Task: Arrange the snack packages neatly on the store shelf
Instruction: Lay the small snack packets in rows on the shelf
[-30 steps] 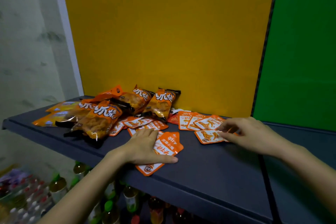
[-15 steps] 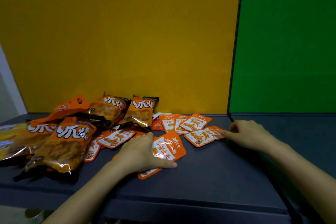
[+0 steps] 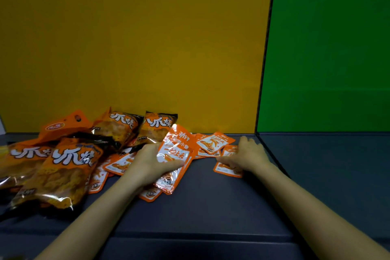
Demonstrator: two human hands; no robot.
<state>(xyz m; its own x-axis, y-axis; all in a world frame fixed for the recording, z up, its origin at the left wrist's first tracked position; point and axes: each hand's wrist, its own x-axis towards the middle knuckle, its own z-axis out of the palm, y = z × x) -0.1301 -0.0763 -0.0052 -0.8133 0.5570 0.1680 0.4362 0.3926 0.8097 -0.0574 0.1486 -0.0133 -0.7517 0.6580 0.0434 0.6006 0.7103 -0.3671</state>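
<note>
Small flat orange-and-white snack packets lie scattered on the dark grey shelf [image 3: 211, 207]. My left hand [image 3: 150, 161] grips one of them, a tilted orange packet [image 3: 176, 154] raised off the shelf, thumb across its front. Under it more small packets [image 3: 121, 163] overlap. My right hand [image 3: 245, 155] lies on another small packet [image 3: 226, 169], fingers curled over its top edge. Beyond, a further small packet [image 3: 213, 142] rests near the back wall. Large orange bags with white lettering [image 3: 63, 167] are heaped at the left.
Two large bags [image 3: 157, 126] lean against the yellow back panel [image 3: 137, 48]. A green panel [image 3: 327, 48] backs the adjoining shelf section [image 3: 327, 164] on the right, past a dark seam. The shelf's front edge runs along the bottom.
My left hand has lifted and tilted a small packet that lay flat under it. My right hand has drawn a small packet toward the front. The camera has moved closer and lower.
</note>
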